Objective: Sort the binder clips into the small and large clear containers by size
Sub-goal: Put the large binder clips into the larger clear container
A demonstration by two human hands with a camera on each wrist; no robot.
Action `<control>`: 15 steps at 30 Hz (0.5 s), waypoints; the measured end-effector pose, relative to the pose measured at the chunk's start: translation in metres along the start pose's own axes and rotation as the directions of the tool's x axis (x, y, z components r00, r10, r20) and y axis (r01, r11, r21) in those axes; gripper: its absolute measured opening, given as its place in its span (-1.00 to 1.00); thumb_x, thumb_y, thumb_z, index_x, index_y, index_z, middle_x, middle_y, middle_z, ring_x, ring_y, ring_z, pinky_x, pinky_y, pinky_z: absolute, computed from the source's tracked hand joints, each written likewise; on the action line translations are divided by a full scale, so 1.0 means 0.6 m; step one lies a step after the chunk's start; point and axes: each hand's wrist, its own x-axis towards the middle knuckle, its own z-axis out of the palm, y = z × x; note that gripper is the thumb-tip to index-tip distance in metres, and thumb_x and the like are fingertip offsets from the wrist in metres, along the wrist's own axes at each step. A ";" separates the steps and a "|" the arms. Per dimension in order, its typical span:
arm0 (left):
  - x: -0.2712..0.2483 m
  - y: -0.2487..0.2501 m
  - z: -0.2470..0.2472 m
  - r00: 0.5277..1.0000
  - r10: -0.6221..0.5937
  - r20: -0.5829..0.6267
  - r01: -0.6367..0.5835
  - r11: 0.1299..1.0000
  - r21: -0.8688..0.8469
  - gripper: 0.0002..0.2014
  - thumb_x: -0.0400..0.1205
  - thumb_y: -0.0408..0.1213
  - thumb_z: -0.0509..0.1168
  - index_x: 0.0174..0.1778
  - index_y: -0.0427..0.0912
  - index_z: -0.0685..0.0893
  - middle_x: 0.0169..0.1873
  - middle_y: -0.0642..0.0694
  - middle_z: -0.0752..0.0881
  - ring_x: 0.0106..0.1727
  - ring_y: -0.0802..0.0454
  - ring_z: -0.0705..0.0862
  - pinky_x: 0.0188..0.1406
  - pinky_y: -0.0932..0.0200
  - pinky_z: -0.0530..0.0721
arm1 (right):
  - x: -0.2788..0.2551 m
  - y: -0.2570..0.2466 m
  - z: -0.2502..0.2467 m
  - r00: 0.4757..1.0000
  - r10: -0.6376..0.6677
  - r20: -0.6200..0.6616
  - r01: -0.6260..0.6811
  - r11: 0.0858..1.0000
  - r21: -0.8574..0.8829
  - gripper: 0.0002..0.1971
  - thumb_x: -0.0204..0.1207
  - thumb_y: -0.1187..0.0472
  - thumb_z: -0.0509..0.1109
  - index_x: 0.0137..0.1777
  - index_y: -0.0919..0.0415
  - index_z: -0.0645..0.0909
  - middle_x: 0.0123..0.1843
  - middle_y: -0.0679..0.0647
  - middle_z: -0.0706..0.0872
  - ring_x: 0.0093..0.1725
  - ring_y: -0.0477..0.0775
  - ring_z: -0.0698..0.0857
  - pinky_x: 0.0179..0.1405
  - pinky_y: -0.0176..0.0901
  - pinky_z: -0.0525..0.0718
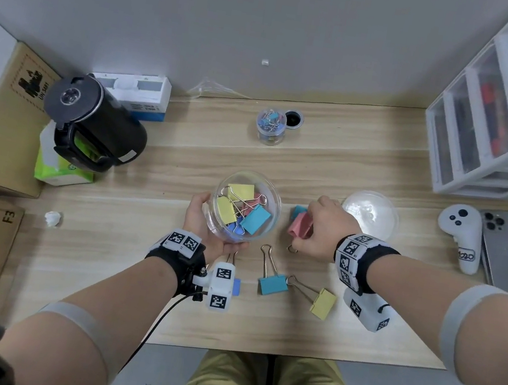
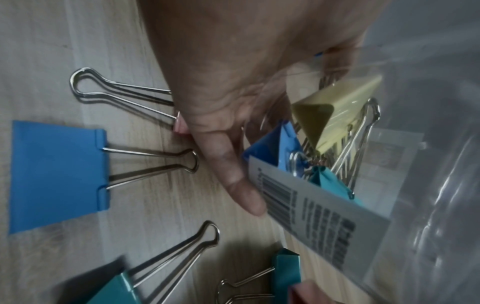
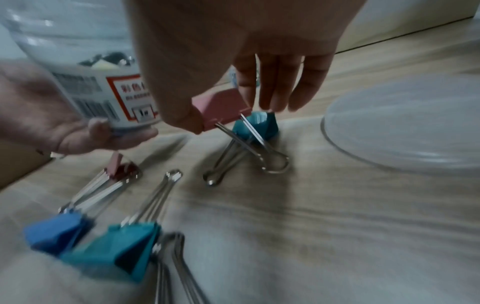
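Nearest me, a teal clip (image 1: 271, 284) and a yellow clip (image 1: 323, 303) lie loose on the wooden desk (image 1: 358, 325), a blue one (image 2: 55, 176) just beside my left wrist. My left hand (image 1: 207, 228) cups the large clear container (image 1: 246, 207) (already holding yellow, teal, blue and pink clips), while my right hand (image 1: 323, 230) pinches a pink clip (image 3: 221, 108) over another teal clip (image 3: 255, 126). Beyond sit the clear lid (image 1: 370, 213) and, farther back, the small container (image 1: 270, 126) of small clips.
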 end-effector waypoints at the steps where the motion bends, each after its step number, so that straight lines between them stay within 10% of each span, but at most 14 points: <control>1: 0.000 0.001 0.001 1.000 0.001 0.000 -0.001 1.000 -0.005 -0.30 0.59 0.27 0.08 0.34 -0.25 0.69 0.17 -0.38 0.80 0.22 -0.40 0.69 -0.01 -0.18 0.67 | 0.000 -0.001 -0.015 1.000 0.011 0.008 -0.012 0.996 0.085 -0.45 0.23 -0.23 0.48 0.09 0.09 0.49 0.03 0.01 0.62 -0.03 0.05 0.61 -0.16 -0.06 0.67; 9: 0.006 0.016 0.019 0.999 0.029 -0.039 -0.033 0.993 -0.117 -0.30 0.61 0.25 0.06 0.39 -0.27 0.63 0.32 -0.42 0.71 0.40 -0.43 0.65 0.41 -0.33 0.58 | 0.024 -0.070 -0.127 0.979 0.134 -0.155 -0.014 0.799 0.601 -0.25 0.09 -0.38 0.48 0.19 0.09 0.55 -0.16 -0.05 0.75 -0.18 -0.03 0.74 -0.15 -0.05 0.76; 15: 0.011 0.011 0.038 0.998 0.058 -0.024 -0.061 0.984 -0.170 -0.31 0.60 0.23 0.06 0.45 -0.19 0.62 0.37 -0.37 0.69 0.39 -0.42 0.64 0.35 -0.31 0.58 | 0.040 -0.176 -0.129 0.992 0.029 -0.123 0.027 0.903 0.429 -0.63 0.43 0.05 0.45 0.13 0.18 0.45 -0.14 0.00 0.66 -0.17 0.03 0.67 -0.27 -0.10 0.64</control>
